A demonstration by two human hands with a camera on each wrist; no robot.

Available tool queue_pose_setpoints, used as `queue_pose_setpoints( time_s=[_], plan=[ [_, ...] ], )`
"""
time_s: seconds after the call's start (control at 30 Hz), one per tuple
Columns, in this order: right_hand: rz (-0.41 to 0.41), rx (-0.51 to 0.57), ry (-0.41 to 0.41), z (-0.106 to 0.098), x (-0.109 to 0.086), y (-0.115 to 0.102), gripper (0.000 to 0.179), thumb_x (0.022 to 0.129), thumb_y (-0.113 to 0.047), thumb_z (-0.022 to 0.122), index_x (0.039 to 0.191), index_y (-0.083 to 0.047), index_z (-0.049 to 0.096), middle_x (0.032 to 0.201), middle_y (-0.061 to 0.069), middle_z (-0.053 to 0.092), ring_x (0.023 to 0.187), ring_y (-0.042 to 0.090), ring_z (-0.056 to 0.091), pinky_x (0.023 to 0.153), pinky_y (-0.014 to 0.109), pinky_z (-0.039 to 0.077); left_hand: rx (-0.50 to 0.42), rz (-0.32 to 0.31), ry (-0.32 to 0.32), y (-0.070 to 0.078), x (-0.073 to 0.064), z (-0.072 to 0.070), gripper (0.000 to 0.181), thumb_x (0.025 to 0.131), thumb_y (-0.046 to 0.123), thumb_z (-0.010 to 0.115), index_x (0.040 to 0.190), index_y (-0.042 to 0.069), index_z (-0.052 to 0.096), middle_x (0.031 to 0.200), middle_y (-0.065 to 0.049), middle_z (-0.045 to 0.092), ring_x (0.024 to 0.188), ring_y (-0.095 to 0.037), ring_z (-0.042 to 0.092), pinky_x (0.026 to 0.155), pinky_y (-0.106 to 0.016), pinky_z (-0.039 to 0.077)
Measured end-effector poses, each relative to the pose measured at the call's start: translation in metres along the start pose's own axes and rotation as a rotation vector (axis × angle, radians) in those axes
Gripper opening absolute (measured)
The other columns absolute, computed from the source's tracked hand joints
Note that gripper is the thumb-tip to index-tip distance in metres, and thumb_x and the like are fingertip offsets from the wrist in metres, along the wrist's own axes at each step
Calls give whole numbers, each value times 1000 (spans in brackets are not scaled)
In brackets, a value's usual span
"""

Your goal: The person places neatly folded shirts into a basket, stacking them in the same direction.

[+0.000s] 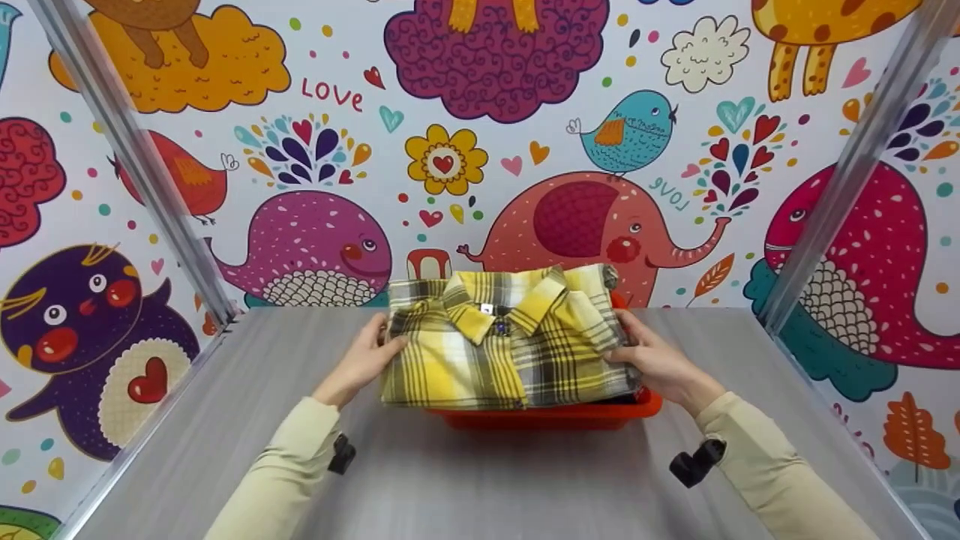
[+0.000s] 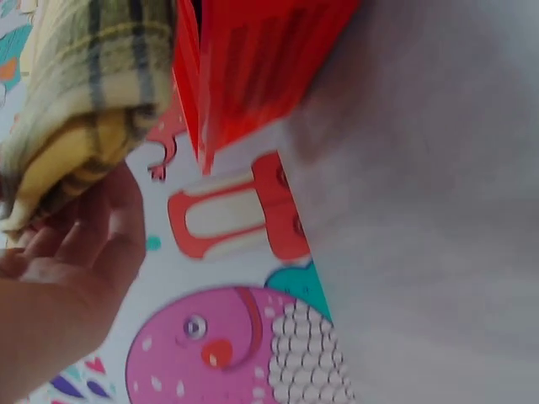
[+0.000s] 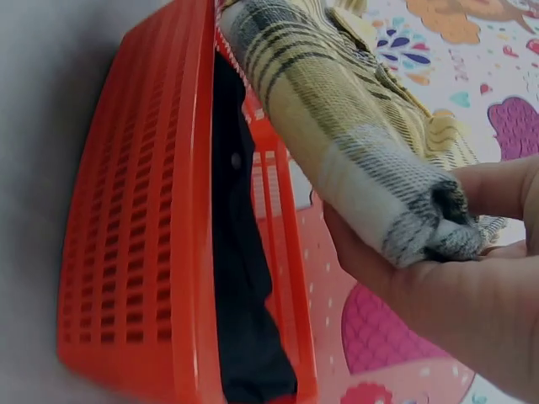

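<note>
Both hands hold a folded yellow, black and white plaid shirt (image 1: 442, 367), collar up and facing me. The left hand (image 1: 365, 358) grips its left side, thumb on the front and fingers behind; in the left wrist view the fingers curl under the folded cloth. At the other side the right hand (image 1: 661, 366) pinches the rolled edge, which the right wrist view shows between thumb and fingers. Under the shirt stands a red plastic basket (image 1: 540, 421) with slotted walls, mostly covered in the head view. Dark cloth (image 3: 236, 252) lies inside it.
The basket stands on a grey wood-grain table (image 1: 300, 465). A wall with cartoon animals (image 1: 322, 240) rises behind the table. Metal posts (image 1: 142, 165) stand at the left and right. Each wrist wears a small black camera (image 1: 696, 463).
</note>
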State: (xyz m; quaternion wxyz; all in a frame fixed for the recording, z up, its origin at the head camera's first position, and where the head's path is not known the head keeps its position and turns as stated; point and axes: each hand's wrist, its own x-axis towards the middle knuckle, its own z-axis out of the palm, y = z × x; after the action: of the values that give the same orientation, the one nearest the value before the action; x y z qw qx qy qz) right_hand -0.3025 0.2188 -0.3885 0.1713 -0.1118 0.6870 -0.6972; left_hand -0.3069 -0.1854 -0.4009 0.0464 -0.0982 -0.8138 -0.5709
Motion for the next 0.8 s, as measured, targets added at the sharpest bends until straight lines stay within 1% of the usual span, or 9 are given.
queue_pose_setpoints(
  time_s=[0.13,0.23,0.33,0.43,0.53,0.63,0.7,0.8],
  plan=[
    [35,-14,54,-11,-1,-1,69,93,1,47,151,-10,12,140,20,26,112,27,44,90,37,45,-38,46,40,0,16,17,17,91,-2,55,107,-4,49,94,-15,61,82,-18,55,71,-29,45],
    [35,-11,80,-20,1,0,70,96,-2,45,154,-10,7,145,21,23,113,25,44,90,36,44,-66,47,58,-1,26,29,12,91,-3,55,99,-1,47,87,-12,59,76,-17,53,67,-27,43],
    [41,-3,107,-27,3,4,71,97,-3,43,154,-9,3,148,22,19,114,25,42,91,36,43,-53,33,56,-2,33,41,12,91,-3,56,97,0,46,86,-11,58,75,-18,52,65,-28,41],
    [67,-15,126,-33,4,10,69,97,-4,42,154,-8,3,148,23,19,117,27,40,94,38,41,13,28,40,-4,37,53,14,90,-3,56,98,0,45,89,-13,56,79,-21,50,67,-30,41],
    [84,-41,134,-36,5,18,68,98,-4,40,154,-4,2,148,24,20,118,28,39,96,39,39,92,13,17,-6,37,64,15,90,-3,57,99,-1,46,95,-15,56,85,-25,50,73,-36,42],
    [75,-59,137,-38,7,27,64,98,-4,39,152,2,3,143,24,28,112,23,46,93,34,42,136,0,6,-8,37,71,16,90,-3,57,101,-2,46,98,-17,55,89,-28,50,79,-41,42],
    [63,-68,134,-39,8,33,62,99,-4,39,150,5,6,138,23,34,107,19,49,89,32,44,195,13,28,-9,38,75,16,89,-2,59,99,-3,47,96,-18,56,89,-30,50,80,-44,42],
    [36,-101,121,-40,7,39,59,98,-4,39,148,8,9,132,23,38,101,17,51,86,29,45,346,27,91,-12,39,78,18,85,1,65,97,-5,52,95,-20,55,93,-35,48,85,-46,39]
  ],
)
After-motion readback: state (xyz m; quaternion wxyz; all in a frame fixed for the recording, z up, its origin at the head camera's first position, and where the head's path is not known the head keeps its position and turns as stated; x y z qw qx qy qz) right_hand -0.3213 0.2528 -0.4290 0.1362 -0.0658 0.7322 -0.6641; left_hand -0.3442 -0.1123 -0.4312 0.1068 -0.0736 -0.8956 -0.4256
